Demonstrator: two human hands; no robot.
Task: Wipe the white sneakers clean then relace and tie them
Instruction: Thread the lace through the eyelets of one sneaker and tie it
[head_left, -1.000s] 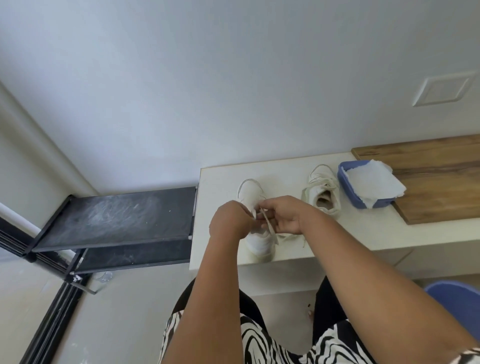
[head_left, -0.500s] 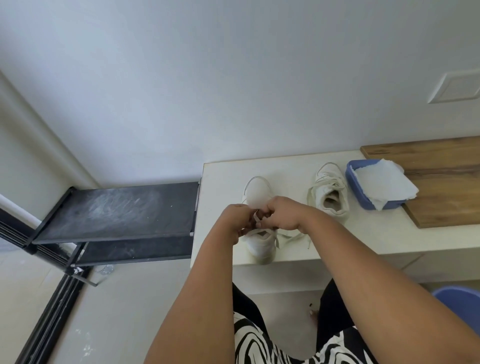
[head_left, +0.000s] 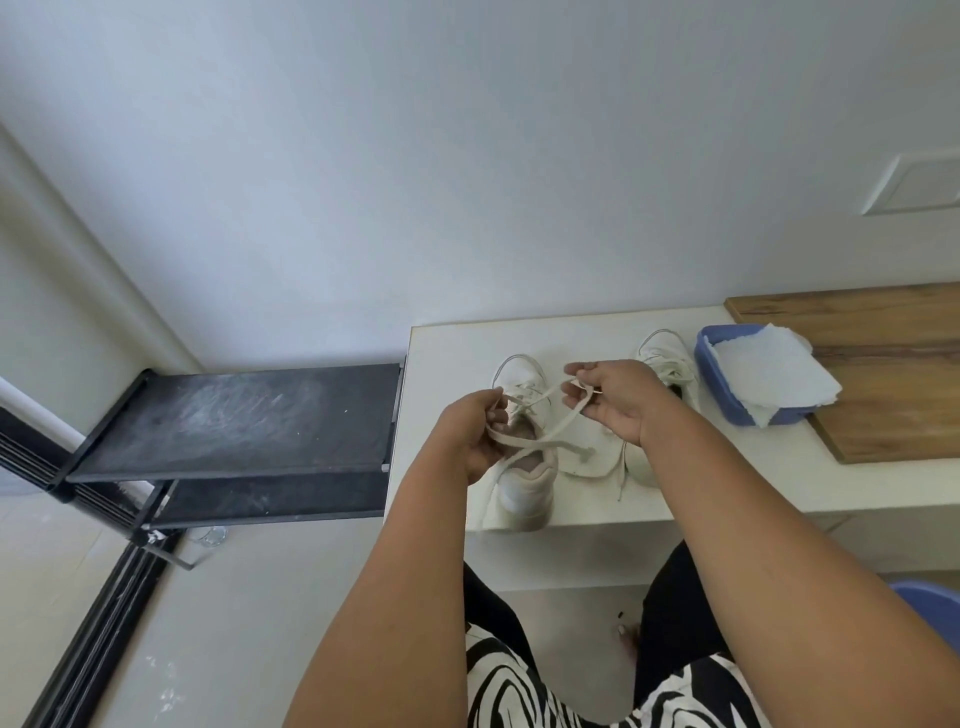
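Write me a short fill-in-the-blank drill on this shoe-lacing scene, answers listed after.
1. Both hands, the left hand and the right hand, hold a ____ stretched above the near sneaker.
2. The tub beside the far sneaker is ____ in colour.
3. A white cloth lies ____ the tub.
4. The tub's far end rests on a ____ board.

Missing words: shoelace; blue; in; wooden

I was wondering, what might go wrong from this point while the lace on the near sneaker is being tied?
The sneaker sits with its heel at the counter edge, so a tug could slide it off. The lace stretched between the left hand and right hand might slip free.
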